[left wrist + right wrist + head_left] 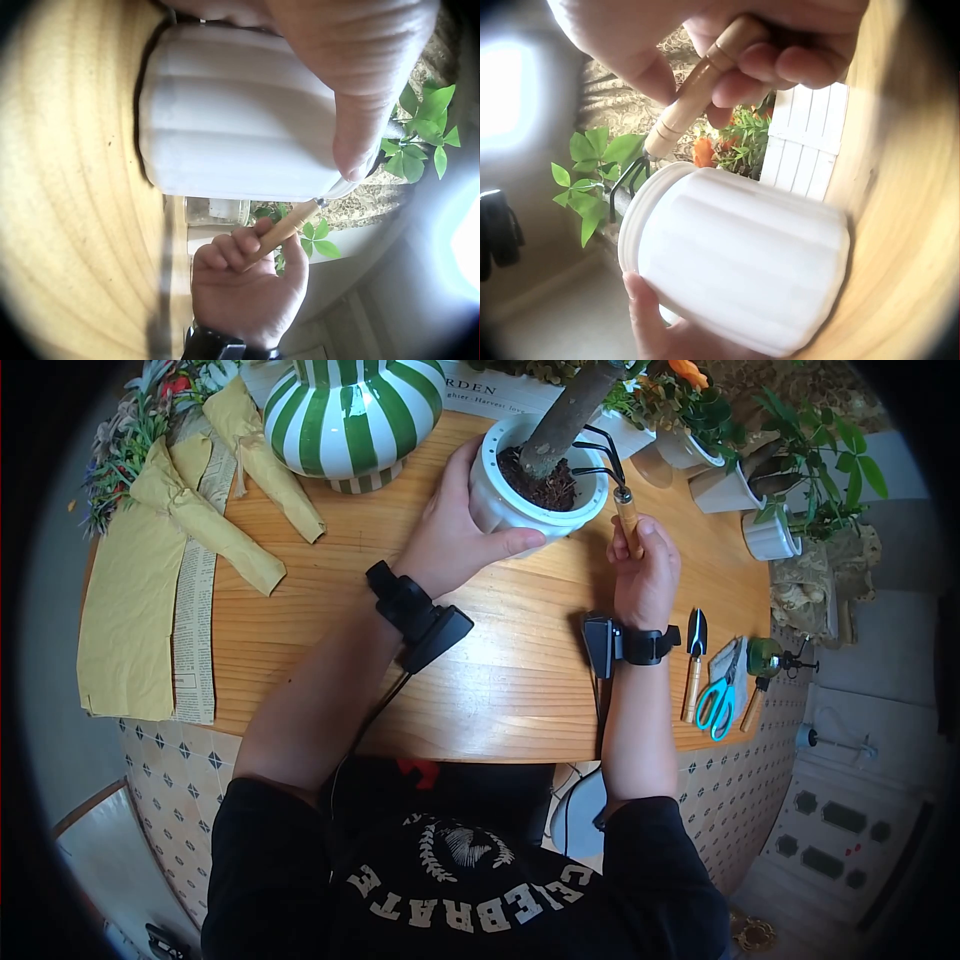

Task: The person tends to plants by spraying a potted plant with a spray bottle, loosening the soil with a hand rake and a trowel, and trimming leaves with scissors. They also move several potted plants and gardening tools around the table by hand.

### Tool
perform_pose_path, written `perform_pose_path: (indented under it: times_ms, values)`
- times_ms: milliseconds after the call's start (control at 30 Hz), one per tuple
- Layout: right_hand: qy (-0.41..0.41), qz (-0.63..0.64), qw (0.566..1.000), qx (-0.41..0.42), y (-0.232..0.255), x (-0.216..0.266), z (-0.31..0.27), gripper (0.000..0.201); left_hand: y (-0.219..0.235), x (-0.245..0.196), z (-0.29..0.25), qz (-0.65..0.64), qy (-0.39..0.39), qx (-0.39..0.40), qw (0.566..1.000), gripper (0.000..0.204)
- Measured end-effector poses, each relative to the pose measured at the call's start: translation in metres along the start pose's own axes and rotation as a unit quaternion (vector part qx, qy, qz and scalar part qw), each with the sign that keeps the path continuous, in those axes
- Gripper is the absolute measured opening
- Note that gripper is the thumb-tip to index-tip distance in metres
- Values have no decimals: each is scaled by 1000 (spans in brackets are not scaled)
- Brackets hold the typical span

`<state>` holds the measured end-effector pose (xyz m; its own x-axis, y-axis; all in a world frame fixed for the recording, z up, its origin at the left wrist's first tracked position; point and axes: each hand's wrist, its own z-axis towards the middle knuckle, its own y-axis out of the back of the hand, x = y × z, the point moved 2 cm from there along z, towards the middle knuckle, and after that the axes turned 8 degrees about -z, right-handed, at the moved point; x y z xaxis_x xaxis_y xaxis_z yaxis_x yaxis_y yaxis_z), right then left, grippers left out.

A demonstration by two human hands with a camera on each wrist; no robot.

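A white ribbed flower pot [492, 500] holds a thick plant stem [562, 422] standing in dark soil [548, 492]. My left hand [455, 540] grips the pot's left side, its thumb lying along the near rim. In my right hand [648, 570] is the wooden handle of a three-pronged hand rake [626, 515], pinched between thumb and fingers. The black prongs reach over the pot's right rim, towards the soil by the stem. In the right wrist view the handle [697, 94] slants down to the rim, and the pot wall [742, 255] hides the soil.
A green-and-white striped vase [355, 425] stands left of the pot. Wrapping paper [130, 620] and newspaper cover the table's left side. A small trowel [695, 650], turquoise scissors [717, 705] and a green spray bottle [765, 658] lie at right. Potted plants [770, 535] line the back right.
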<state>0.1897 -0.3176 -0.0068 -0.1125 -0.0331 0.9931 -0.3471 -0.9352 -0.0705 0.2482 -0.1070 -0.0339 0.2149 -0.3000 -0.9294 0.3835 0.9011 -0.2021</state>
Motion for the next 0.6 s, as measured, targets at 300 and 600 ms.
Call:
perform_pose_path:
  times_ms: [300,600]
  values:
    - [-3,-7,1000,-4,1,-1,1,22,0,-2,0,12,7,-1,1000,103]
    - [-4,40,999,-5,2,0,1,21,-1,-4,0,-15,4,8,1000,103]
